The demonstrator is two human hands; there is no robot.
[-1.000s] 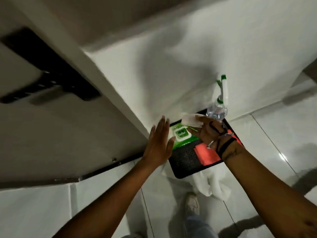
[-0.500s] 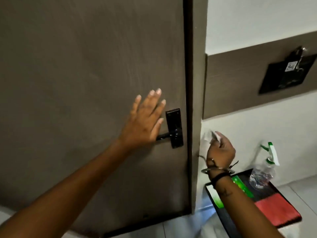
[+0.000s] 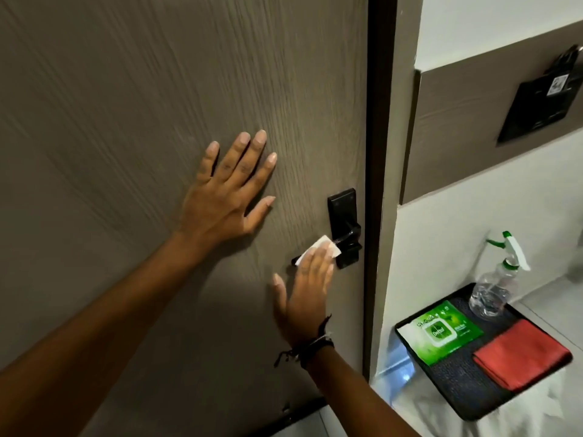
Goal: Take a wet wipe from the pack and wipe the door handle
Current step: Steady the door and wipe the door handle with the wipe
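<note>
On the dark lever of the door handle (image 3: 342, 244): wet wipe (image 3: 318, 250) already out of the pack (image 3: 441, 332) and pressed down by the right hand (image 3: 307, 298), fingers (image 3: 318, 263) straight and flat over the wipe, not curled around it. Left hand (image 3: 225, 197) spread open on the door (image 3: 157, 121), holding nothing. Taking step done; wiping seemingly just started, lever end and back plate probably not yet cleaned. Readable on the green pack, lying on a black tray (image 3: 467, 383): "Dettol". Smaller print too blurred.
</note>
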